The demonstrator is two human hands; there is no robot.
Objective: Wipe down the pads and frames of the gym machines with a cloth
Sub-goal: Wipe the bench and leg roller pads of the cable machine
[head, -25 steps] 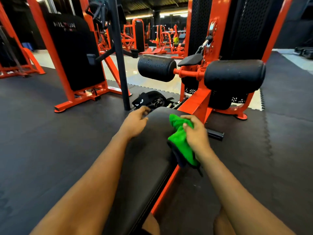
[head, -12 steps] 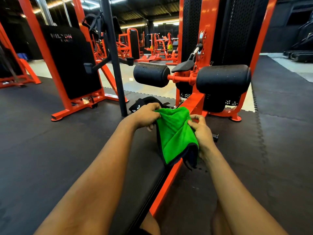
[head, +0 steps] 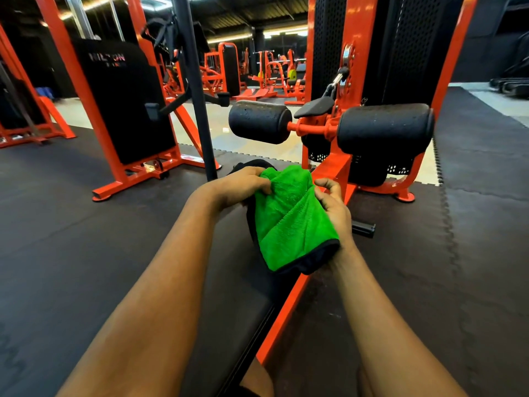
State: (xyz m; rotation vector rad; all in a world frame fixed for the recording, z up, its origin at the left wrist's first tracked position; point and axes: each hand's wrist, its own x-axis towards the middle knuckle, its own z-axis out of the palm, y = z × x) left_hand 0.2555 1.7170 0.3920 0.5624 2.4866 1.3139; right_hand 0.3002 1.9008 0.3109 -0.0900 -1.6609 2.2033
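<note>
Both hands are on the green cloth (head: 289, 216), which hangs in the air just above the far end of the long black bench pad (head: 223, 287) and touches no surface that I can make out. The left hand (head: 240, 186) pinches the bunched upper edge with its fingers curled tight, and the right hand (head: 333, 209) cups the cloth's other side, thumb bent over the top and the other fingers hidden under the fabric. The cloth is doubled over, green face up with a dark underside showing along its lower hem, so I read this as a refold to get a fresh face, not a wiping stroke. As for progress, the view gives little to go on (no damp streaks or sheen mark any surface as finished), so I cannot say whether the bench pad is done. Plenty looks left on this machine alone: the left roller pad (head: 259, 121) and right roller pad (head: 383, 128) ahead, both speckled pale, though whether that is dust or foam texture I cannot tell, the orange frame rail (head: 286, 305) running beside the bench pad, and the upright weight-stack tower (head: 357, 38). The neighbouring machine (head: 123, 101) standing on the rubber floor mat (head: 71, 239) and the orange machines farther back would, I judge, follow
</note>
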